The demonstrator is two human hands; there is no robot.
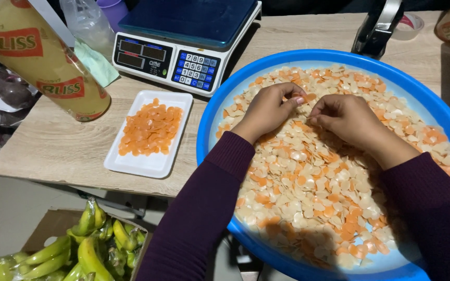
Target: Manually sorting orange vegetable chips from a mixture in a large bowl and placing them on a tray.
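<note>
I see the chips (319,177), pale and orange mixed, heaped in the blue basin (209,130) that overhangs the table's (53,151) near edge. My left hand (269,109) rests on the pile with fingers curled, thumb and forefinger pressed together at a chip near the top of the heap. My right hand (342,117) is beside it, fingertips pinched on another small piece; the two hands almost touch. Left of the basin a white tray (131,164) holds only orange chips (151,127); behind it stands a scale (183,52). I judge the risks to be leaning on the overhanging basin and tipping it, or crushing thin chips by pinching hard.
</note>
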